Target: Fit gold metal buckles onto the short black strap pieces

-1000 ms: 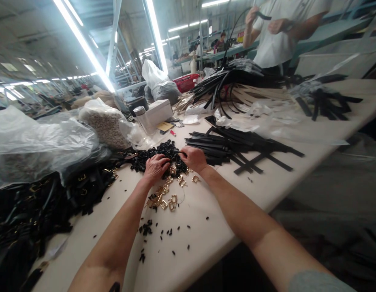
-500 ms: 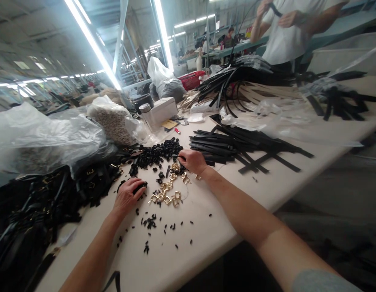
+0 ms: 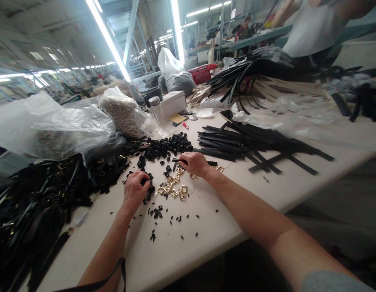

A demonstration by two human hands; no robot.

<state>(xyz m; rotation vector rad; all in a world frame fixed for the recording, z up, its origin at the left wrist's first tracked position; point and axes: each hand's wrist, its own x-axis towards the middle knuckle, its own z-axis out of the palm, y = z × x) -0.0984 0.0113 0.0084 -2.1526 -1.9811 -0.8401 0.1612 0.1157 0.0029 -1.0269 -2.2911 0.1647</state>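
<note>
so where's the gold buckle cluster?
In the head view, just left of and below centre: on the table between the left hand and the right hand, on the near side of the black loop pile.

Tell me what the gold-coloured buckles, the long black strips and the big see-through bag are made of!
Gold-coloured buckles: probably metal, polished, because they glint. Long black strips: perhaps leather or imitation leather, flat and fairly dull. Big see-through bag: probably thin plastic, with shiny wrinkles.
</note>
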